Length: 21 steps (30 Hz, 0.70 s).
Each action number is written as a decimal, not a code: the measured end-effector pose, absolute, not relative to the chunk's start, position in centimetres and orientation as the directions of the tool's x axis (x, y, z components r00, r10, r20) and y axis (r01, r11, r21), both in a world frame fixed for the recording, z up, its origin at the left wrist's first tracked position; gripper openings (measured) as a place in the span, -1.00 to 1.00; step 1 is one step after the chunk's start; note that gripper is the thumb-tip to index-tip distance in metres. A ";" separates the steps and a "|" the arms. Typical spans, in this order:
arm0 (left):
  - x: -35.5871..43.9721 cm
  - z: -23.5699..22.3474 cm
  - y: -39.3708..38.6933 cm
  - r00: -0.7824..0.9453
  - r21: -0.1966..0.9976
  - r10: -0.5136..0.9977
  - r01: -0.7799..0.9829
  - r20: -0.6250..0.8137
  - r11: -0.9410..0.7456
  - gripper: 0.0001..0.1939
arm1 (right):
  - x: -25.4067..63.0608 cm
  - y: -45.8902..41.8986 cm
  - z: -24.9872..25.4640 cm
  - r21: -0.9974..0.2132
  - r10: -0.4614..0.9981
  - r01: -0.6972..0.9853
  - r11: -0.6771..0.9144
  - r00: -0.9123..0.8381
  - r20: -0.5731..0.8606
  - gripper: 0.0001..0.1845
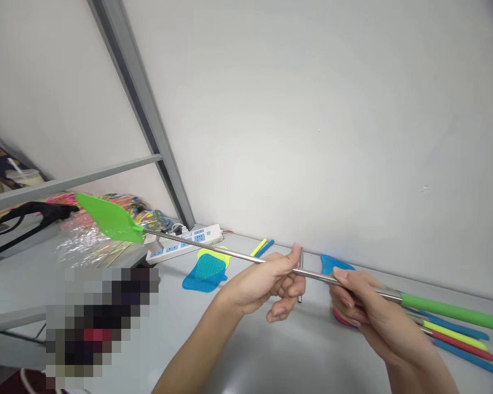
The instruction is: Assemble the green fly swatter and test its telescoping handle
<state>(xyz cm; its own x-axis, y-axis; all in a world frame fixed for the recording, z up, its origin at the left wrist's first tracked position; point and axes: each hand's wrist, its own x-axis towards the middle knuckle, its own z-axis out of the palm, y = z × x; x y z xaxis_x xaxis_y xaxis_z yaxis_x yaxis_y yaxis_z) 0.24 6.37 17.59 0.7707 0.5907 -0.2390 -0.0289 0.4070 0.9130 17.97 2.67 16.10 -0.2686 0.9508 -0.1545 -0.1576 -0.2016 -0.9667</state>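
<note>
A green fly swatter (110, 219) with a thin metal rod and a green grip stretches across the view, raised above the table. My left hand (275, 282) is around the middle of the rod, thumb up and fingers curled. Further along, toward the green grip, my right hand (365, 301) pinches the rod between thumb and fingers. Behind my left hand shows a short metal rod (300, 298), partly hidden. Several other swatters with blue, yellow and red grips (462, 342) lie below and beyond my right hand, their heads mostly covered by it.
On the grey table (164, 339), blue and yellow swatter heads (205, 273) overlap beside a white power strip (189, 244). Yellow and blue grips (263, 248) lie near the wall. A grey metal post (143, 109) rises at left, with plastic-wrapped bundles (94, 241) behind. A pixelated patch hides the lower left.
</note>
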 end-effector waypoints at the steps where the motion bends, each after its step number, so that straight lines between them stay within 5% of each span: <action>1: 0.1 17.8 6.3 0.765 0.914 0.596 -0.026 -0.243 0.406 -0.44 | 17.9 2.6 16.3 -0.968 0.950 -0.156 -0.197 -0.275 -0.149 -0.53; 21: -0.6 18.3 6.2 0.743 0.922 0.609 0.026 -0.276 0.385 -0.47 | 19.5 2.1 17.0 -0.988 0.959 -0.079 -0.133 -0.264 -0.108 -0.56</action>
<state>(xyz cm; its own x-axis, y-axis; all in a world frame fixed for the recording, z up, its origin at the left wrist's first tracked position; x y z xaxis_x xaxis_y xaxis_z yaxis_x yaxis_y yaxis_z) -0.63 6.22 18.31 0.7435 0.6092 -0.2759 0.0265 0.3854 0.9224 19.49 2.14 16.99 -0.2636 0.9586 -0.1079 -0.0791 -0.1330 -0.9880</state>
